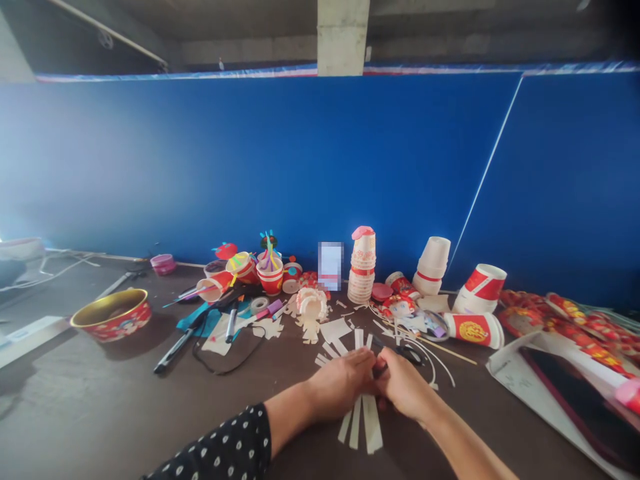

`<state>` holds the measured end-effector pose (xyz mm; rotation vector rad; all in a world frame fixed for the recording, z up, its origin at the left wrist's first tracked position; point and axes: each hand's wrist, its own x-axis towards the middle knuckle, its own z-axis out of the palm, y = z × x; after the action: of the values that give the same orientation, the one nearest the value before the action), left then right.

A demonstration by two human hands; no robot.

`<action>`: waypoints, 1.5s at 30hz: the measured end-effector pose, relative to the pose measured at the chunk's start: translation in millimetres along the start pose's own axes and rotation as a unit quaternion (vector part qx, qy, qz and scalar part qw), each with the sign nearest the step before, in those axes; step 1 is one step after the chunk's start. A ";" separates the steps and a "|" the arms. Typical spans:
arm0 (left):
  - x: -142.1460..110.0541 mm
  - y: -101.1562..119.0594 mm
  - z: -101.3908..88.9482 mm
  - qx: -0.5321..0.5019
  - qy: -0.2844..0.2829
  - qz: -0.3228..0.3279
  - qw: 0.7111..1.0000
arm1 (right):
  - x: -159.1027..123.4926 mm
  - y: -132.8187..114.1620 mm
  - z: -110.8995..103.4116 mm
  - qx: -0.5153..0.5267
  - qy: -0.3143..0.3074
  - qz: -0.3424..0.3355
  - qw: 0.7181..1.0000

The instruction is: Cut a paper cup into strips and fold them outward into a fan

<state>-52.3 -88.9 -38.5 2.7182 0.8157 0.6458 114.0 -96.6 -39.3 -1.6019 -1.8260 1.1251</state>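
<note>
A white paper cup cut into strips (371, 427) lies on the brown table in front of me, its strips fanning out toward me and away. My left hand (343, 383) lies over its middle, fingers closed on it. Close against it, my right hand (403, 387) has its fingers curled. Something small and dark shows between the two hands, but its kind is hidden. Just past my right hand lies a black looped object (411, 354), partly covered. A cut paper piece (336, 330) is beyond my left hand.
Paper cup stacks (361, 280) stand at the back, with a tipped red cup (474, 331) to the right. A gold-lined bowl (113, 317) sits left, near a black pen-like tool (175, 350) with a cord. A dark tablet (575, 393) lies front right. A blue partition (280, 160) rises behind.
</note>
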 end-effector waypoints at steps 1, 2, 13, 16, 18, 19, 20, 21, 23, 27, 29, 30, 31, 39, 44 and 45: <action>-0.7 -0.2 6.0 0.016 -0.018 -0.023 0.999 | -0.4 0.2 -0.9 -0.017 0.000 -0.004 1.000; -1.5 -0.6 10.0 0.035 -0.034 -0.042 0.998 | -1.4 -0.2 -2.4 -0.039 0.002 -0.004 0.999; -7.2 4.6 -0.7 0.104 -0.139 -0.050 0.983 | -34.3 -26.5 -11.7 -0.336 0.059 -0.098 0.935; -5.3 5.2 -2.4 0.089 -0.162 -0.051 0.982 | -35.9 -26.8 -9.6 -0.350 -0.022 -0.120 0.929; -4.4 5.5 -2.6 0.085 -0.166 -0.048 0.981 | -36.1 -25.2 -7.1 -0.348 -0.106 -0.117 0.924; -4.3 5.5 -2.4 0.087 -0.165 -0.049 0.981 | -36.3 -23.9 -5.4 -0.347 -0.133 -0.112 0.922; -4.2 5.4 -1.8 0.090 -0.164 -0.050 0.981 | -36.7 -22.3 -3.4 -0.347 -0.147 -0.109 0.920; -4.2 5.1 -0.9 0.094 -0.162 -0.052 0.981 | -37.2 -20.4 -1.4 -0.351 -0.146 -0.107 0.919; -4.5 3.8 1.8 0.104 -0.164 -0.059 0.979 | -38.2 -16.1 2.1 -0.360 -0.138 -0.116 0.916; -4.9 -0.8 9.0 0.134 -0.181 -0.067 0.972 | -39.6 -9.2 4.9 -0.362 -0.116 -0.157 0.911; -5.1 -1.9 11.0 0.148 -0.181 -0.063 0.970 | -40.2 -8.0 5.0 -0.365 -0.097 -0.177 0.909; -5.3 -1.9 11.1 0.151 -0.178 -0.062 0.970 | -40.5 -7.9 5.1 -0.368 -0.088 -0.185 0.907; -5.5 -1.5 10.7 0.150 -0.176 -0.061 0.971 | -40.8 -8.1 5.3 -0.372 -0.081 -0.190 0.905; -6.5 -3.0 10.5 0.111 -0.161 -0.087 0.977 | -40.9 -7.7 8.4 -0.383 -0.055 -0.201 0.900; -6.9 -3.3 10.1 0.122 -0.156 -0.084 0.977 | -42.8 -10.4 7.7 -0.378 -0.063 -0.179 0.906; -7.1 -2.8 9.3 0.124 -0.155 -0.080 0.977 | -43.5 -11.3 7.4 -0.376 -0.066 -0.174 0.908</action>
<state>-54.5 -91.4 -50.1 2.8249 1.0781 0.0825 111.0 -140.3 -26.8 -1.4694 -2.7105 0.3735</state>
